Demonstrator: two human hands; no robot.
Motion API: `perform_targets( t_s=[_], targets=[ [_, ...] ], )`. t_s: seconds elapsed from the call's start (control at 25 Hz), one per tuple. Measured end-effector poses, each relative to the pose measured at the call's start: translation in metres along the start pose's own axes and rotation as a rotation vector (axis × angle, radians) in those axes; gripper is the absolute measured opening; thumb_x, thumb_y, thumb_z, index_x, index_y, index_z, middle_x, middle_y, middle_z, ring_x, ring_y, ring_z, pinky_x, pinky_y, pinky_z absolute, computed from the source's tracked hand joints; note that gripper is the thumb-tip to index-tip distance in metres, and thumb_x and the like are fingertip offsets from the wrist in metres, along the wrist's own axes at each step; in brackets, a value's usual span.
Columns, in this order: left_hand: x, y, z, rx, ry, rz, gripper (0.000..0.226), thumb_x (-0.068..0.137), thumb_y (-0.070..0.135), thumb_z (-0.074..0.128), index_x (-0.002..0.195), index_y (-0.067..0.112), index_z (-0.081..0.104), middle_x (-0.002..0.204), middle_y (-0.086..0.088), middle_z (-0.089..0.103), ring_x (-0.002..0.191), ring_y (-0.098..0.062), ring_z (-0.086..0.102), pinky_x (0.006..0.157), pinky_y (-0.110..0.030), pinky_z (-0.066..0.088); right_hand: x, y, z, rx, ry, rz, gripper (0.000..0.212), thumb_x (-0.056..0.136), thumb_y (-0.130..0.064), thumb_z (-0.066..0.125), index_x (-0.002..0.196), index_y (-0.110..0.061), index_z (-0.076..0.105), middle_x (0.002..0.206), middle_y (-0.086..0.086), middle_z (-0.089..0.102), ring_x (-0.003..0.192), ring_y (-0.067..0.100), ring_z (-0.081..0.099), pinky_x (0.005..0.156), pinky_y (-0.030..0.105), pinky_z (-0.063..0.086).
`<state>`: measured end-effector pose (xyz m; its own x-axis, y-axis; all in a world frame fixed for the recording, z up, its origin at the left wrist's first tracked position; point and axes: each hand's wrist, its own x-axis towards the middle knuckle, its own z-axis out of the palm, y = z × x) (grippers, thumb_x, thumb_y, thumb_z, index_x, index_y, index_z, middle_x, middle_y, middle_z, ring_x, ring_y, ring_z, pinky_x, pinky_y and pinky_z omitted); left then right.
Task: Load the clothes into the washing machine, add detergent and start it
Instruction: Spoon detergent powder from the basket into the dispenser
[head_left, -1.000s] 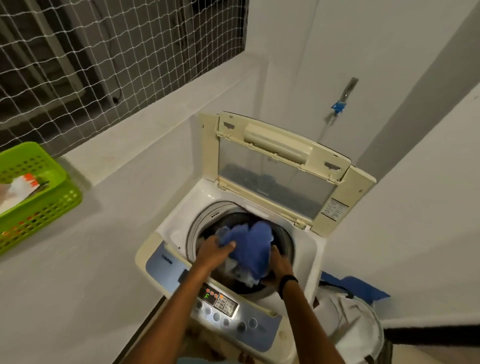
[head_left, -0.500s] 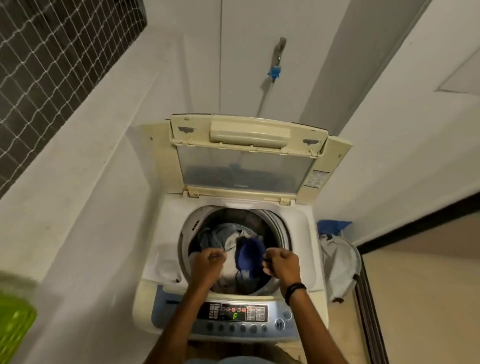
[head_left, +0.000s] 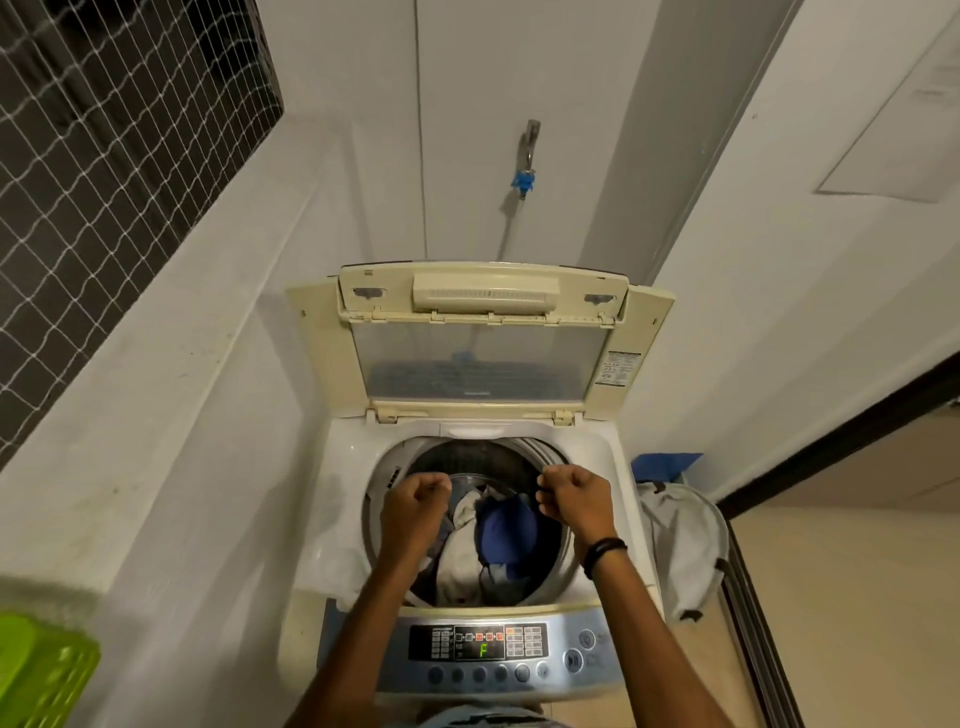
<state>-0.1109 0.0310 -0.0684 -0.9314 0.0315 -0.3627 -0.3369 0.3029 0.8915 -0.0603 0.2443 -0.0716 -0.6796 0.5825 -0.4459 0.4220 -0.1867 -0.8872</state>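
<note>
A top-loading washing machine (head_left: 613, 467) stands below me with its lid (head_left: 483, 364) raised upright. Inside the drum lie clothes: a blue garment (head_left: 506, 530) on top of white fabric (head_left: 460, 561). My left hand (head_left: 415, 506) hovers over the drum's left side, fingers curled into a loose fist with nothing in them. My right hand (head_left: 571, 499), with a black band on the wrist, hovers over the right side, also curled and holding nothing. The control panel (head_left: 478, 647) at the front shows a lit green "F".
A white laundry bag (head_left: 680, 551) slumps on the floor right of the machine, with something blue (head_left: 665, 462) behind it. A green plastic basket (head_left: 41, 670) sits on the ledge at lower left. A tap (head_left: 527, 156) is on the wall behind; netting (head_left: 104, 156) covers the opening at upper left.
Both hands let go of the blue garment, which now lies in the drum. They have lifted clear of the clothes and curled shut. My head turned to face the machine squarely.
</note>
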Motion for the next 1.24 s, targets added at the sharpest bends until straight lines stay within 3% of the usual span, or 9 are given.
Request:
perform_targets(
  t_s=[0.28, 0.52, 0.64, 0.8, 1.08, 1.24],
  targets=[
    [-0.003, 0.01, -0.005, -0.036, 0.065, 0.068, 0.004, 0.091, 0.026, 0.067, 0.092, 0.026, 0.071, 0.085, 0.0, 0.075, 0.081, -0.018, 0.072, 0.077, -0.038, 0.06, 0.007, -0.008, 0.003, 0.049, -0.033, -0.016, 0.015, 0.089, -0.017, 0.064, 0.079, -0.012, 0.073, 0.074, 0.009, 0.074, 0.066, 0.022, 0.066, 0.07, 0.038, 0.058],
    [-0.002, 0.005, 0.001, -0.044, 0.065, 0.031, 0.004, 0.091, 0.026, 0.067, 0.09, 0.026, 0.071, 0.085, -0.001, 0.076, 0.081, -0.018, 0.073, 0.078, -0.038, 0.06, 0.015, -0.003, 0.0, 0.057, -0.032, -0.005, 0.014, 0.089, -0.016, 0.063, 0.08, -0.012, 0.073, 0.077, 0.011, 0.074, 0.068, 0.024, 0.066, 0.073, 0.04, 0.059],
    [0.001, 0.001, 0.006, -0.053, 0.051, -0.016, 0.014, 0.09, 0.022, 0.066, 0.1, 0.016, 0.074, 0.088, -0.002, 0.075, 0.083, -0.018, 0.073, 0.078, -0.037, 0.059, 0.017, -0.002, 0.002, 0.059, -0.048, 0.009, 0.013, 0.091, -0.016, 0.062, 0.085, -0.011, 0.073, 0.082, 0.013, 0.074, 0.069, 0.023, 0.066, 0.074, 0.041, 0.059],
    [0.009, 0.0, 0.014, -0.089, 0.024, -0.068, 0.017, 0.091, 0.017, 0.065, 0.106, 0.014, 0.072, 0.096, -0.001, 0.073, 0.083, -0.013, 0.071, 0.068, -0.023, 0.054, 0.026, -0.002, 0.007, 0.048, -0.065, 0.053, 0.014, 0.091, -0.013, 0.059, 0.092, -0.007, 0.072, 0.084, 0.013, 0.073, 0.068, 0.022, 0.065, 0.075, 0.041, 0.059],
    [0.059, 0.003, 0.025, -0.174, 0.005, -0.191, 0.014, 0.093, 0.015, 0.063, 0.105, 0.015, 0.07, 0.091, -0.001, 0.071, 0.078, -0.013, 0.067, 0.064, -0.02, 0.052, 0.063, -0.006, 0.03, 0.039, -0.078, 0.143, 0.015, 0.092, -0.007, 0.056, 0.09, -0.005, 0.071, 0.079, 0.01, 0.07, 0.063, 0.02, 0.062, 0.056, 0.028, 0.055],
    [0.104, -0.003, 0.036, -0.226, -0.062, -0.374, 0.016, 0.093, 0.019, 0.061, 0.107, 0.015, 0.068, 0.089, -0.003, 0.071, 0.076, -0.014, 0.064, 0.065, -0.025, 0.048, 0.096, -0.004, 0.048, 0.069, -0.101, 0.258, 0.012, 0.092, -0.008, 0.057, 0.087, -0.005, 0.068, 0.078, 0.012, 0.066, 0.054, 0.018, 0.057, 0.05, 0.025, 0.049]
  ],
)
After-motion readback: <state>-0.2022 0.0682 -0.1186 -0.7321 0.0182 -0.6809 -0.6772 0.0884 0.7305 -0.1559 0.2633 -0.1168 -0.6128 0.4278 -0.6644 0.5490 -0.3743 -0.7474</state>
